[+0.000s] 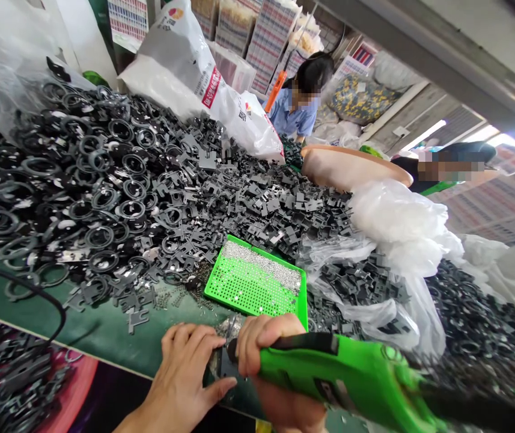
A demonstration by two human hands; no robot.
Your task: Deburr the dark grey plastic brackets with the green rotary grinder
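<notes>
My right hand point(279, 361) is wrapped round a green and black electric screwdriver point(342, 373), held nearly level. Its black nose points left, at a small dark grey plastic part point(228, 368) near the bench edge. My left hand point(185, 373) grips that part between thumb and forefinger; the part is largely hidden by both hands. Just beyond them lies a green perforated tray point(252, 285), tilted, with a band of tiny silvery screws or pins point(261, 264) along its far side.
Heaps of black ring-shaped parts point(99, 198) and grey clip-like parts point(257, 186) cover the green bench point(117, 343). White sacks point(194, 72), clear plastic bags point(401, 228) and an orange basin point(351, 168) stand behind. A pink tub point(81, 385) sits lower left. Two people work beyond the bench.
</notes>
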